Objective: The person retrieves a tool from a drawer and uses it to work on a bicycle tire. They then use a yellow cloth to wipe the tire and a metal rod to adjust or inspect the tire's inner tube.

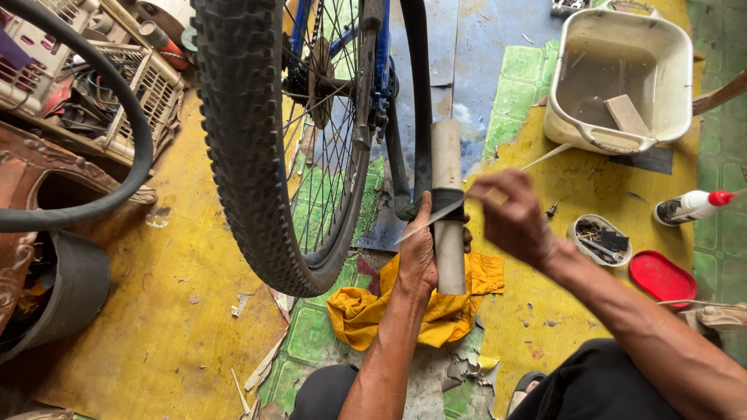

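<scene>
Against the wheel, left hand (418, 257) holds grey pipe (447, 204) upright, lengthwise.

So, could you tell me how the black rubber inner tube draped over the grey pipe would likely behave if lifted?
The black rubber inner tube probably flops: it bends over the grey pipe and hangs slack. Likely light and grippy.

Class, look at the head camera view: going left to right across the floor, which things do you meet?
Dark bucket → knobbly bicycle tyre → left hand gripping the grey pipe → right hand → small tin of bits → red lid.
</scene>
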